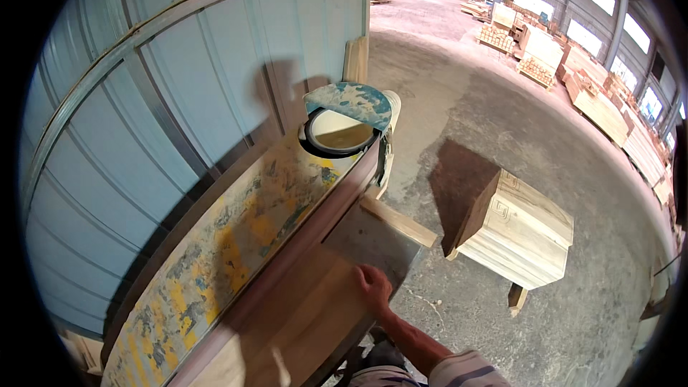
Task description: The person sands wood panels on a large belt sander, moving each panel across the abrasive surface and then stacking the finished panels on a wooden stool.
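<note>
A flat brown wooden board [304, 297] lies on the dark table [376, 233] of a long machine, its far side along an upright reddish-brown band [297, 261] that looks like a sanding belt. My right hand [374, 290] is at the board's right end, with its fingers curled and closed on the edge; the fingertips are partly hidden. Shadow covers much of the board, with a sunlit patch near the lower edge of the view. My left hand does not show. Behind the band runs the machine's worn top [236, 251], with patchy yellow paint.
A round opening [340, 136] with a blue, chipped half-cover [351, 102] sits at the machine's far end. A wooden strip [398, 220] crosses the table's end. Stacked pale boards [519, 233] stand on the floor to the right. A light-blue metal wall [208, 79] rises at left.
</note>
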A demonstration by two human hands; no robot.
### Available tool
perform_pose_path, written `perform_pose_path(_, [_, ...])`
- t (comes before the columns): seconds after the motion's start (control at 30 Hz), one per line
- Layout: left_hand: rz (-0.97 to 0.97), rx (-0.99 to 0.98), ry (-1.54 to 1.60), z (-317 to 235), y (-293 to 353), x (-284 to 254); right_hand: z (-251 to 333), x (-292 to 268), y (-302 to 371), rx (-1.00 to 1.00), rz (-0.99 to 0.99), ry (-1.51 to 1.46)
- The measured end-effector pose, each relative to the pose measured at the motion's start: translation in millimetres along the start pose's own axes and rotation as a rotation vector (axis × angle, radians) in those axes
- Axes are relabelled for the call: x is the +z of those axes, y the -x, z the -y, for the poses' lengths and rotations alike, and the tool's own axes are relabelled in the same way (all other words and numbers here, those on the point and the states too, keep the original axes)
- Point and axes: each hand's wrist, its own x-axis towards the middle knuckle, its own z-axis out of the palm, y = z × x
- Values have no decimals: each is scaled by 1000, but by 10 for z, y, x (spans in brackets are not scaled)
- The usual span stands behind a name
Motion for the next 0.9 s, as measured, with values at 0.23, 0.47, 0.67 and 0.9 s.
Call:
perform_pose_path(0.23, [-35, 42, -37, 269, -10, 214, 172, -54, 39, 46, 20, -26])
perform_pose_path(0.47, [-74, 26, -76, 366, -7, 305, 2, -179, -579, 40, -126, -43])
perform_pose_path(0.67, [-111, 6, -101, 396, -28, 376, -126, -105, -362, 86, -28, -46])
perform_pose_path(0.9, [-177, 30, -152, 103, 145, 478, 188, -61, 108, -11, 26, -29])
